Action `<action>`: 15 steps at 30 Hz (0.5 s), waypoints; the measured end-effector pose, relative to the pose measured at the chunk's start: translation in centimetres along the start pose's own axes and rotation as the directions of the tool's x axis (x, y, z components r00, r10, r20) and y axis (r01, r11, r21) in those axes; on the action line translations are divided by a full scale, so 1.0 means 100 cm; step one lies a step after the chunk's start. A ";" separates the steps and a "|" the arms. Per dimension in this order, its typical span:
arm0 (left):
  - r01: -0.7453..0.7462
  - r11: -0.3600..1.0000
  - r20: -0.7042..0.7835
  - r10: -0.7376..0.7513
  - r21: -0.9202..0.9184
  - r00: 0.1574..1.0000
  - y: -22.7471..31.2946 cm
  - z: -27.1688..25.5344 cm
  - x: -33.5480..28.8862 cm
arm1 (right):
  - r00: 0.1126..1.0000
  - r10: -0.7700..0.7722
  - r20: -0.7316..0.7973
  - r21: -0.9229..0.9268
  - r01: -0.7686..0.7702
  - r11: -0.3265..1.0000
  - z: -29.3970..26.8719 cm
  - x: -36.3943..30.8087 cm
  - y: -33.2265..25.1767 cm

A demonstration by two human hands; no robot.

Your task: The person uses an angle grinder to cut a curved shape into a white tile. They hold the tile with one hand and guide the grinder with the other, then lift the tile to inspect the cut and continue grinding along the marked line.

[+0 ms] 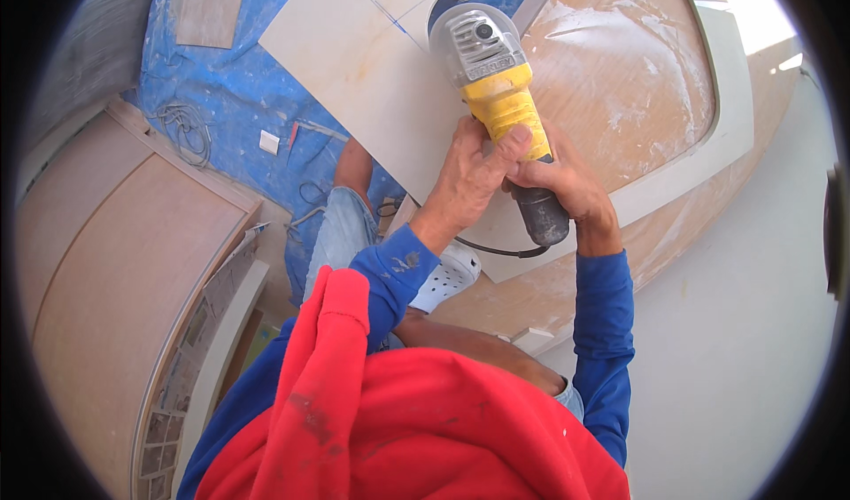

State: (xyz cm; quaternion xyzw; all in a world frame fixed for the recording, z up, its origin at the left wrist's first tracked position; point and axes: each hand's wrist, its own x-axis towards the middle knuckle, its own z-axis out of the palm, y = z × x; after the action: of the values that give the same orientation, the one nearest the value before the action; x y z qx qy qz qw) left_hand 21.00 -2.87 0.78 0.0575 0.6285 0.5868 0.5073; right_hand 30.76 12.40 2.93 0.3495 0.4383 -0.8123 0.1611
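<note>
A yellow angle grinder (pixel 505 106) with a grey metal head and a black rear end is held in both hands. My left hand (pixel 462 174) wraps its yellow body from the left, thumb lying across it. My right hand (pixel 571 179) grips the rear part of the body from the right. The grinder's head is over a pale flat board (pixel 363 75) at the edge of a rounded cut-out, where blue pencil-like lines (pixel 390 17) are drawn. The disc is hidden beneath the head. A black cord (pixel 505 252) runs from the rear end toward the left.
A curved wooden surface (pixel 629 75) with white dust and a pale frame lies at the right. Blue sheeting (pixel 257 84) covers the floor at the left, with coiled cable (pixel 184 132) and a white square (pixel 269 142). A curved wooden unit (pixel 133 234) stands left. My white clog (pixel 450 277) is below the board.
</note>
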 end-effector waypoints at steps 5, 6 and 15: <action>0.026 0.999 -0.024 -0.026 0.017 0.999 0.002 0.002 0.000 | 0.999 -0.044 -0.025 0.017 0.045 0.999 0.002 0.000 0.003; 0.017 1.000 -0.015 -0.017 0.006 1.000 0.003 0.002 0.000 | 0.998 -0.049 -0.029 0.020 0.050 0.999 0.002 0.001 0.003; -0.001 0.999 0.001 0.001 -0.054 1.000 0.005 0.002 0.002 | 0.999 -0.034 -0.005 -0.021 0.034 0.999 -0.002 0.004 0.000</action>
State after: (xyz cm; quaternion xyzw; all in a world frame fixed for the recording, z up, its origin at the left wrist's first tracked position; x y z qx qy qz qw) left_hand 20.82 -2.44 1.13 0.0443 0.6121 0.6039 0.5087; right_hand 30.58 12.57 2.52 0.3423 0.4532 -0.8093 0.1498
